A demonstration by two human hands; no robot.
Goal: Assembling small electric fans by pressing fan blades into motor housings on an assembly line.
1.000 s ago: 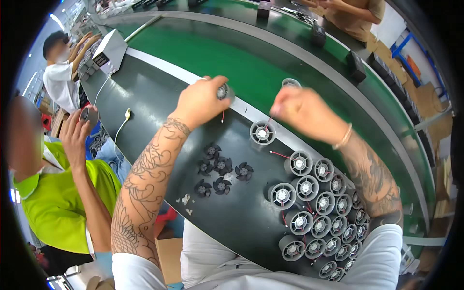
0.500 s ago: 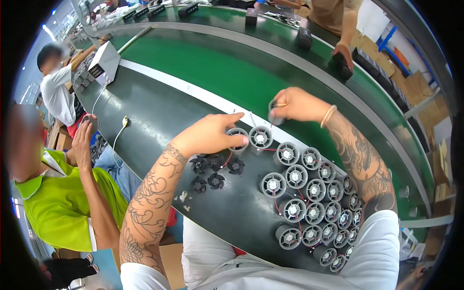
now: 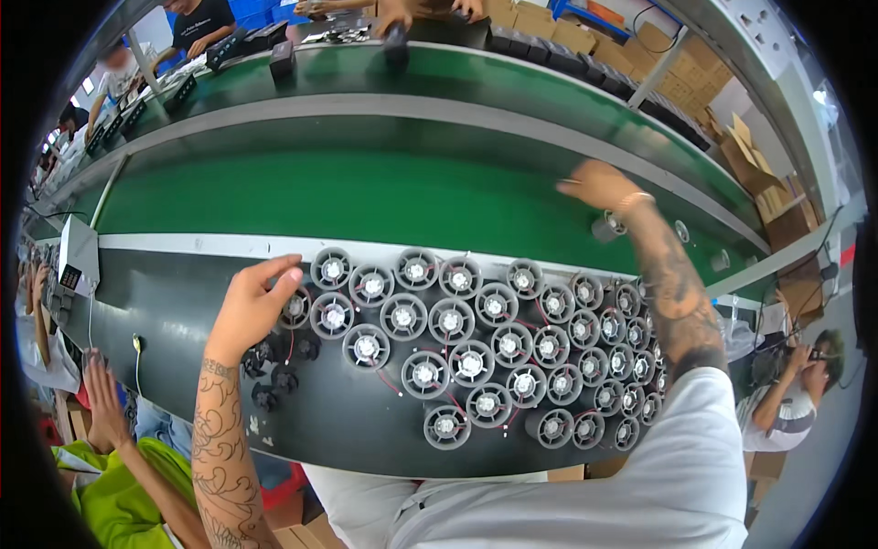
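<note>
Rows of round grey fan housings [image 3: 402, 317], with spoked rings, white hubs and red wires, stand on the dark table. My left hand [image 3: 251, 306] is at the left end of these rows, thumb and index finger stretched out. It is beside the leftmost fan housing [image 3: 294, 309] and partly over it; whether it touches is unclear. Several black fan impellers [image 3: 265, 397] lie close to my left wrist. Out over the green conveyor belt [image 3: 366, 183], my right hand [image 3: 602, 187] looks empty, its fingers pointing left and somewhat blurred. Below it, apart from the fingers, a grey fan housing [image 3: 607, 227] is on the belt.
A white rail [image 3: 183, 243] runs between table and belt. More grey parts [image 3: 682, 231] are on the belt's right side. A white box [image 3: 79, 252] and a cable connector [image 3: 137, 344] are at the left, near a co-worker's hands [image 3: 106, 403]. Across the belt, people handle black boxes.
My view has swung right, showing more fan housings. My right hand has let go of the housing it held and is farther over the belt. My left hand remains by the leftmost housings.
</note>
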